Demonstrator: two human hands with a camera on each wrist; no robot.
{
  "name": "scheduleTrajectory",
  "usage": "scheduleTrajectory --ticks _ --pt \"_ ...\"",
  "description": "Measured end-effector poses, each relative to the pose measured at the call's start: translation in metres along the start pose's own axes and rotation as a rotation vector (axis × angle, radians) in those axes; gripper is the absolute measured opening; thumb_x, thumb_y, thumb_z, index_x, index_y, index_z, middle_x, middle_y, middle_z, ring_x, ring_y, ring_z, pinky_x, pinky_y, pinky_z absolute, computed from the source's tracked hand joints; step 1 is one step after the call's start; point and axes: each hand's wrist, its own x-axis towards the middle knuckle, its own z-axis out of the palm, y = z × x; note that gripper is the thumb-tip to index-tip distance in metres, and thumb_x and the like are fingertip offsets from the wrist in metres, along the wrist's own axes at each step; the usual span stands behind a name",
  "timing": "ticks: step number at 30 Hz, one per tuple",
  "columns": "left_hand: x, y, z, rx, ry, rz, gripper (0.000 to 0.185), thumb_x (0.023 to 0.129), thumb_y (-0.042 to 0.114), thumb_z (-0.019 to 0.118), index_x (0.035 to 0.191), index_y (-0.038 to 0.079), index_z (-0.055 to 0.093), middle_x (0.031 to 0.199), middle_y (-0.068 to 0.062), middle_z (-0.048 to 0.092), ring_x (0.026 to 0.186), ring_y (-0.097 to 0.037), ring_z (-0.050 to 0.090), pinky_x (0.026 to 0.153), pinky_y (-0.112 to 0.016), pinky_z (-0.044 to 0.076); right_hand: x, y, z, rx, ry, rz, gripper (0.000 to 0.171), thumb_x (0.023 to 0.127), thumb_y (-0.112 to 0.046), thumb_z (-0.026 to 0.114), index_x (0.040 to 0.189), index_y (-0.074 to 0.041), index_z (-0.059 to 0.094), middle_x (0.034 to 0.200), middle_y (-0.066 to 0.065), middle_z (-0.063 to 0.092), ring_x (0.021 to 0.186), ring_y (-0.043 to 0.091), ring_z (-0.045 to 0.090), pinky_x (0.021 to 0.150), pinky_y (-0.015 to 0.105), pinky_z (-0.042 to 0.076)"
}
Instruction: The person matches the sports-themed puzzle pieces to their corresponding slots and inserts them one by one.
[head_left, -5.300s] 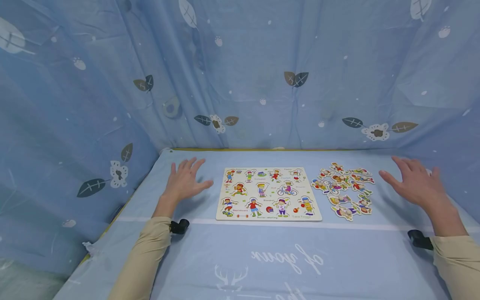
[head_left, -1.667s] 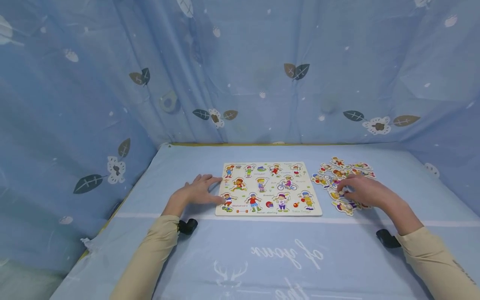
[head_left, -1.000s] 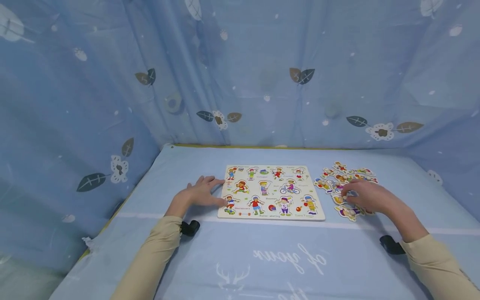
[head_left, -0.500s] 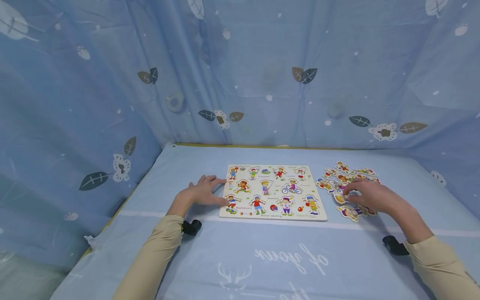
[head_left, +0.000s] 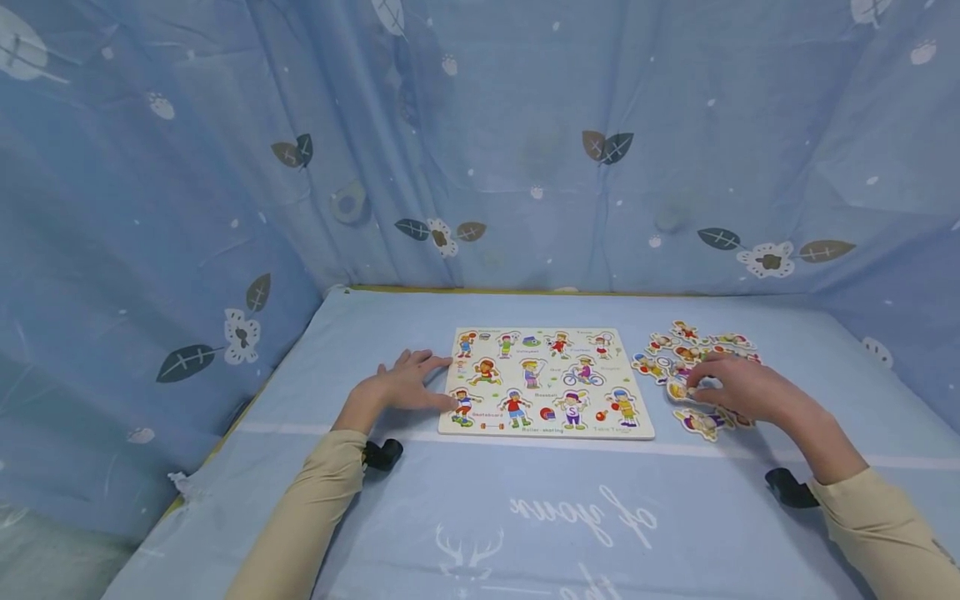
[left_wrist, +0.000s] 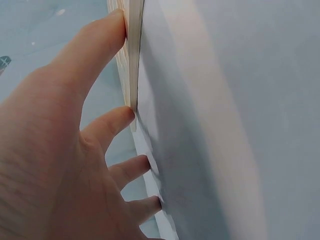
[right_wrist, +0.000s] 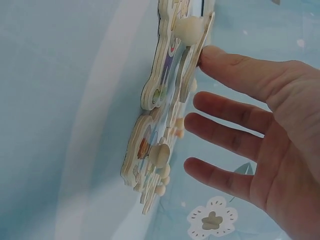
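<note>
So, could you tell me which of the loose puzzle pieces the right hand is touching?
The right hand touches a piece tilted up off the pile, its round peg showing; the other pieces lie flat.

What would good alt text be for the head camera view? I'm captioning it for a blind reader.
A person's left hand rests flat against the left edge of a children's sports puzzle board on a blue cloth-covered table, while the right hand reaches into a heap of loose puzzle pieces beside the board. Blue leaf-print curtains surround the table.
</note>
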Motion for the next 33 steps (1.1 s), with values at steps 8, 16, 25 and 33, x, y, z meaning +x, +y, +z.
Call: scheduleTrajectory --ticks 8,16,25,33 --pt "-0.0005 0.0007 0.0008 -0.002 -0.005 -0.007 0.093 0.078 0.07 0.066 0.156 0.031 0.032 0.164 -0.013 0.018 0.151 -0.043 0.006 0.111 -0.075 0.009 0.0004 -0.0018 -0.0024 -0.017 0.017 0.025 0.018 0.087 -0.021 0.075 0.101 -0.009 0.074 0.112 0.016 0.063 0.101 0.036 0.061 0.084 0.057 0.051" --pt "-0.0022 0.001 0.0005 -0.007 -0.016 0.01 0.091 0.08 0.068 0.065 0.156 0.031 0.032 0.164 -0.013 0.018 0.151 -0.043 0.006 0.111 -0.075 0.009 0.001 -0.003 -0.0042 -0.024 0.023 0.011 0.014 0.087 -0.025 0.076 0.092 -0.012 0.074 0.104 0.009 0.063 0.089 0.025 0.06 0.077 0.049 0.054" --pt "-0.0019 0.001 -0.0013 -0.003 -0.035 0.02 0.091 0.082 0.068 0.063 0.157 0.031 0.029 0.165 -0.012 0.016 0.151 -0.042 0.004 0.112 -0.074 0.007 -0.0009 -0.0036 -0.0059 -0.03 0.056 -0.008 0.013 0.087 -0.027 0.076 0.087 -0.014 0.072 0.103 0.008 0.063 0.086 0.022 0.059 0.072 0.045 0.053" --pt "-0.0032 -0.0015 -0.0073 -0.012 -0.058 0.037 0.09 0.083 0.066 0.062 0.158 0.03 0.026 0.165 -0.013 0.014 0.151 -0.042 0.002 0.113 -0.073 0.005 -0.0005 -0.003 -0.0103 -0.043 0.07 -0.024 0.017 0.088 -0.03 0.074 0.085 -0.014 0.071 0.102 0.008 0.064 0.085 0.022 0.06 0.07 0.044 0.052"
